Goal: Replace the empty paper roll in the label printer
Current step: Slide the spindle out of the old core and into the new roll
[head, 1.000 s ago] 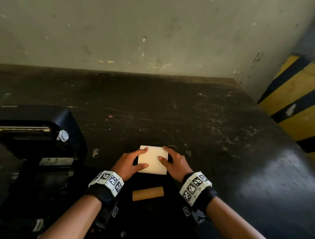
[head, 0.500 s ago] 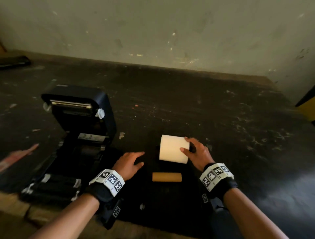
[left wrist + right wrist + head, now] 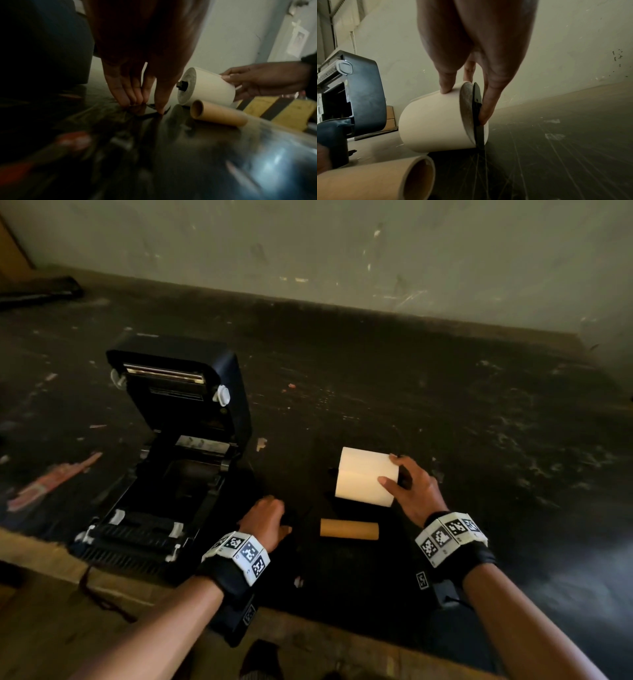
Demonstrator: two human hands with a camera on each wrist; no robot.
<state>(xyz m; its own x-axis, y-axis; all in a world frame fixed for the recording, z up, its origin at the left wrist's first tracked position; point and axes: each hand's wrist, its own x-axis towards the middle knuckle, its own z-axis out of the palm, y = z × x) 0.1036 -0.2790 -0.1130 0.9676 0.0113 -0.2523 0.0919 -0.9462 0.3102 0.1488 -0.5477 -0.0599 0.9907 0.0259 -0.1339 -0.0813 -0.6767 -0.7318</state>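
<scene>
While right hand [image 3: 416, 491] grips new roll [image 3: 366, 475] on tabletop [image 3: 445, 412] beside core [image 3: 349, 529] | left hand [image 3: 263, 520]: fingers straight, tips on tabletop, holding nothing | step: loading roll | next: carry into open printer [image 3: 171, 460], spindle ends seated

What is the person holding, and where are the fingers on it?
The right hand holds the white paper roll at its right end: thumb on the paper, fingers on the black end piece. The left hand holds nothing clear.

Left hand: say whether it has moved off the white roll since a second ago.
Yes. The left hand left the white roll, going toward the printer.
</scene>
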